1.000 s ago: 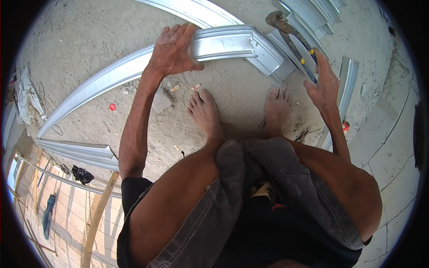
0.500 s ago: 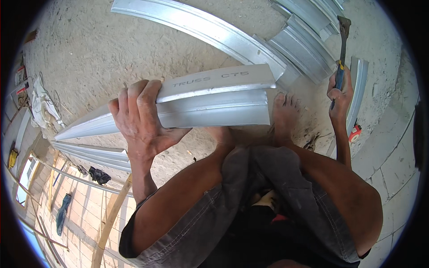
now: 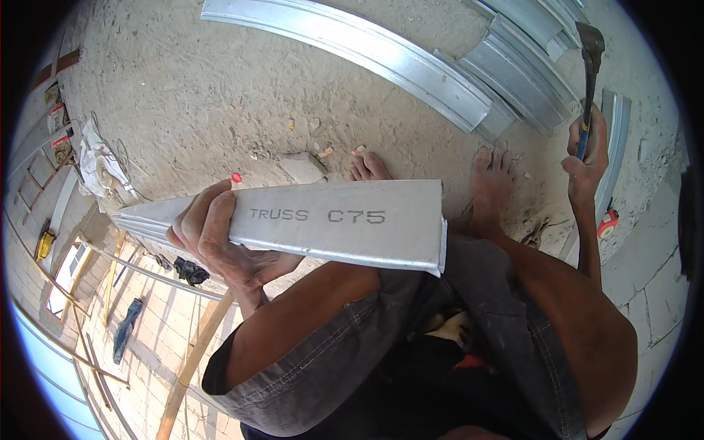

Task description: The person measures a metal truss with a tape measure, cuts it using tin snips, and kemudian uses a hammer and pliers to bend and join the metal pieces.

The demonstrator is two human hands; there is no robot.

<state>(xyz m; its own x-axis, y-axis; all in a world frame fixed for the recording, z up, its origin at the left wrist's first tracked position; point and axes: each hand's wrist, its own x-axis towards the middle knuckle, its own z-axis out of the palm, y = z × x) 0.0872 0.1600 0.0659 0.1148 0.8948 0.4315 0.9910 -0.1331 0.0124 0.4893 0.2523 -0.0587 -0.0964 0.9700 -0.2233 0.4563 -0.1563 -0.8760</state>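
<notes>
My left hand (image 3: 220, 238) is closed around a silver steel C-channel (image 3: 411, 231), with its fingers over the far edge and the thumb along the near side. The channel's flat, printed face points up, and its cut end rests close above my knees. Away to the left the channel runs off and narrows from view. Out to the right, my right hand (image 3: 584, 163) grips a hammer (image 3: 591, 70) by its blue and yellow handle, head raised and apart from the channel.
Several steel channels (image 3: 367, 51) lie on the dusty floor ahead, more stacked at far right. A red tape measure (image 3: 607, 224) sits beside my right forearm. A concrete chunk (image 3: 302, 168) is near my left foot. A wooden pole (image 3: 196, 359) and a white sack (image 3: 97, 158) are at left.
My left hand has turned the channel so its flat face is up and brought its end nearer my knees; the two nested pieces no longer show apart. The hammer remains raised in my right hand.
</notes>
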